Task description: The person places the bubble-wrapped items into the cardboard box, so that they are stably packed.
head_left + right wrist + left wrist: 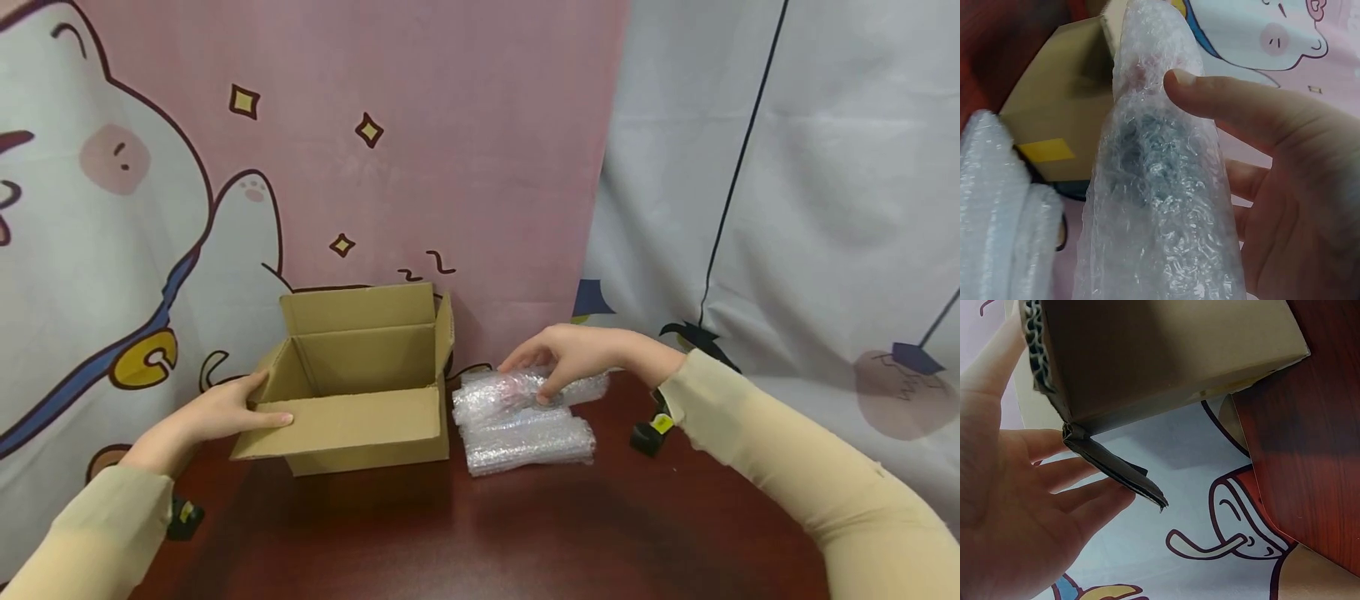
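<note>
An open cardboard box [367, 457] stands on the dark red table, its flaps spread outward. My left hand [225, 407] grips its left front corner, the thumb on top of the front flap and the fingers behind the side flap [1116, 467]. To the right of the box, my right hand [581, 357] holds a folded sheet of bubble wrap [1154, 231], thumb on the near face and fingers behind. A darker patch shows through the wrap. More folded bubble wrap [525, 446] lies just below it on the table.
A pink and white cartoon-printed curtain [480, 150] hangs close behind the box. The reddish-brown table [510, 533] stretches toward me in front of the box and wrap. Yellow tape [1047, 150] marks the box's side in the right wrist view.
</note>
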Tool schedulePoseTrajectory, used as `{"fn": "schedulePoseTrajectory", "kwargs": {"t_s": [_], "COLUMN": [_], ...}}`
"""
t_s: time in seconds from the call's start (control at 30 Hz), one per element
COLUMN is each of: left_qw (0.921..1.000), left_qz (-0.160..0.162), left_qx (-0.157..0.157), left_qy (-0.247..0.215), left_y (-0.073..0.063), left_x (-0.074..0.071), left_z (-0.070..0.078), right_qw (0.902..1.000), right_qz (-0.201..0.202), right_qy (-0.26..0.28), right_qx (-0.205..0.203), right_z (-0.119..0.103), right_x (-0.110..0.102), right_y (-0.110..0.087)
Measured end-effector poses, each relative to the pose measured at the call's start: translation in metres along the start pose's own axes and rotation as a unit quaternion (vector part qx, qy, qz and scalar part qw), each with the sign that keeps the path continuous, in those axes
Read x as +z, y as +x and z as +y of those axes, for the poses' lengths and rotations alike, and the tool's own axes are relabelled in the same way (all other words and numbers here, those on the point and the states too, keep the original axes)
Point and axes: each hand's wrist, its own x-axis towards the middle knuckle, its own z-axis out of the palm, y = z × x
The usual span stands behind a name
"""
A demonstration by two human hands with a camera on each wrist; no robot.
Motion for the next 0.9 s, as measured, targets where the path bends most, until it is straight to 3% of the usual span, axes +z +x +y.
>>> {"fn": "schedulePoseTrajectory", "kwargs": {"t_s": [0.4,0.9], "left_qw": [1.0,1.0], "left_qz": [0.003,0.005], "left_qx": [-0.001,0.003], "left_qy": [-0.002,-0.008], "left_y": [-0.001,0.0], "left_x": [0.001,0.001], "left_z": [-0.001,0.0], "right_qw": [0.9997,0.9984], "right_qz": [0.012,0.027], "right_qy": [-0.017,-0.019], "right_qx": [-0.012,-0.046], "right_z": [-0.035,-0.064], "right_x": [-0.031,-0.046], "right_y": [0.024,0.074]}}
